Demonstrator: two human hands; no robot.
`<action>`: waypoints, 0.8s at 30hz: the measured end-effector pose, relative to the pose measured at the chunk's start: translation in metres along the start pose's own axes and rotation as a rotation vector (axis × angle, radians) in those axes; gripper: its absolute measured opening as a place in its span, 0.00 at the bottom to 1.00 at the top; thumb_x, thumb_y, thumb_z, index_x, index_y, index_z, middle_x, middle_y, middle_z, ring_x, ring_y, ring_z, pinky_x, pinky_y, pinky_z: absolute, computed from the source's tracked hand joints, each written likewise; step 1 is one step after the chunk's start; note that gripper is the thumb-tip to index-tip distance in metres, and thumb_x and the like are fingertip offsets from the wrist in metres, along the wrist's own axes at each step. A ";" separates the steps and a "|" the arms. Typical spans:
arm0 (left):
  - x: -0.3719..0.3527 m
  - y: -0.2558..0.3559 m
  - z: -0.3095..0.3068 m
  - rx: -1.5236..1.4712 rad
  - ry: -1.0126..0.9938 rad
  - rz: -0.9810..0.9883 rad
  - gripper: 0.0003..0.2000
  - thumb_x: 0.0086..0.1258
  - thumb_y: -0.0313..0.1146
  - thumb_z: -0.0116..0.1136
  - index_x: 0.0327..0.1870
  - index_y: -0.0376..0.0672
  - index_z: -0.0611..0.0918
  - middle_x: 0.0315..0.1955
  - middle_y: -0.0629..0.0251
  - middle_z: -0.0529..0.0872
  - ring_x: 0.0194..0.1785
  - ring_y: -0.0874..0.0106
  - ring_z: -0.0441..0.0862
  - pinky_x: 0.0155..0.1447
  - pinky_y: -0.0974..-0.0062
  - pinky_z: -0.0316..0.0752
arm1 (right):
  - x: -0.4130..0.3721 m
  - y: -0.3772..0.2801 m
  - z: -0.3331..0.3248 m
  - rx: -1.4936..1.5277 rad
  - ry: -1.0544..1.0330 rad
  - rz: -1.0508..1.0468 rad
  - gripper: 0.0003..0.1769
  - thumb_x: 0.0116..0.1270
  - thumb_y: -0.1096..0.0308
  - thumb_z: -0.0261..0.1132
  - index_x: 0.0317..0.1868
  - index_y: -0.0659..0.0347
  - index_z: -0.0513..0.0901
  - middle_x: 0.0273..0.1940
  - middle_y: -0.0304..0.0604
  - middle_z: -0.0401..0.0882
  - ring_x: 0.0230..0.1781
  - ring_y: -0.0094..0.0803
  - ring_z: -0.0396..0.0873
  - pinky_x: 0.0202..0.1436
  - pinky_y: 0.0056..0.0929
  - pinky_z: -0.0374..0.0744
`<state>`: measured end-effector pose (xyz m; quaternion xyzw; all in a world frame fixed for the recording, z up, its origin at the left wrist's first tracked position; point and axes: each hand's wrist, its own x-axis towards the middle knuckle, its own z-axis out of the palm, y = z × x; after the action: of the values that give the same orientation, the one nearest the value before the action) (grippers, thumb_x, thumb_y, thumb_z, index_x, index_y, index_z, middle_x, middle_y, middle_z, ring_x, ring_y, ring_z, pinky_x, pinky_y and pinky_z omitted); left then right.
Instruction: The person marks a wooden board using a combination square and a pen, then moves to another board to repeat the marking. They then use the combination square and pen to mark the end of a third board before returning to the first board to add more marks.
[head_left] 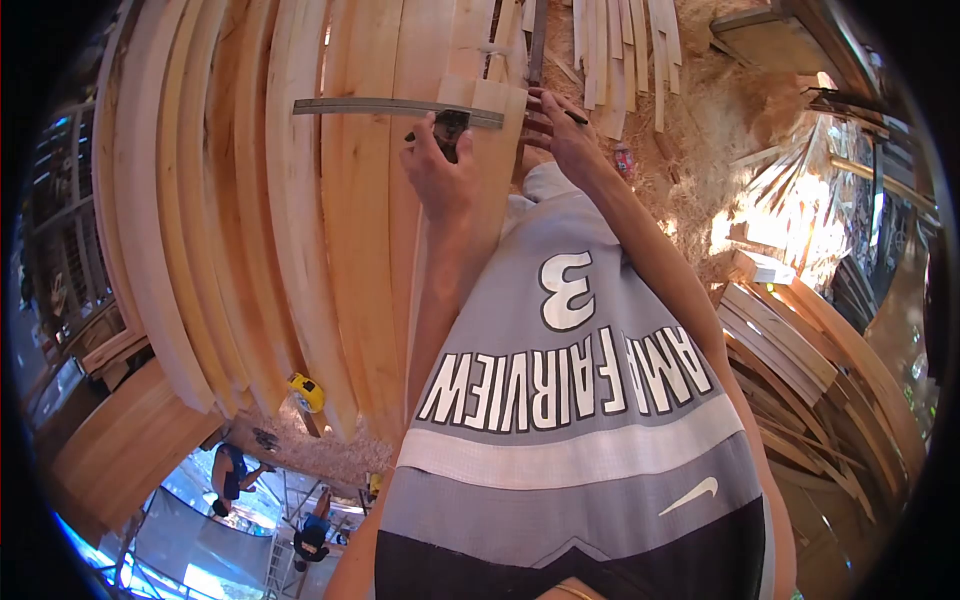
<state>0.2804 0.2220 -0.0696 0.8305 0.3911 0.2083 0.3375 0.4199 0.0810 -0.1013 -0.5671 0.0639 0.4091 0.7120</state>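
Note:
My left hand (440, 170) grips the black head of a combination square (390, 106), its thumb and fingers on either side of the head. The square's long metal blade lies crosswise over several pale wooden boards (365, 220). To the right, my right hand (565, 130) has a dark pencil-like marker (575, 117) between its fingers. Its fingertips are at the edge of the rightmost board, near the right end of the blade. The marker's far end is hidden by the hand.
A yellow tape measure (307, 392) sits at the boards' near ends. Thin wood strips (610, 60) lie at the top right, stacked boards (780, 340) at the right. A small pink object (624, 160) is beside my right forearm. Two people (232, 475) are at the lower left.

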 end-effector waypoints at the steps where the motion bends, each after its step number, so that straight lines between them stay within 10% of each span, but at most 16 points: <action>1: -0.001 -0.003 0.002 -0.003 0.002 -0.001 0.27 0.65 0.37 0.75 0.64 0.44 0.77 0.45 0.55 0.85 0.48 0.52 0.79 0.55 0.51 0.75 | 0.002 0.004 -0.002 -0.003 -0.001 -0.002 0.24 0.85 0.51 0.58 0.68 0.60 0.78 0.60 0.40 0.84 0.55 0.31 0.84 0.54 0.35 0.84; 24: 0.001 -0.003 0.000 -0.130 -0.048 -0.044 0.29 0.64 0.33 0.76 0.65 0.39 0.76 0.52 0.52 0.86 0.52 0.50 0.75 0.57 0.53 0.74 | 0.002 0.000 0.002 -0.187 -0.044 -0.005 0.24 0.82 0.52 0.63 0.60 0.67 0.83 0.51 0.41 0.87 0.52 0.27 0.84 0.54 0.27 0.81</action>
<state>0.2790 0.2241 -0.0718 0.8027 0.3867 0.2059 0.4047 0.4204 0.0836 -0.1018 -0.6221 0.0084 0.4239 0.6582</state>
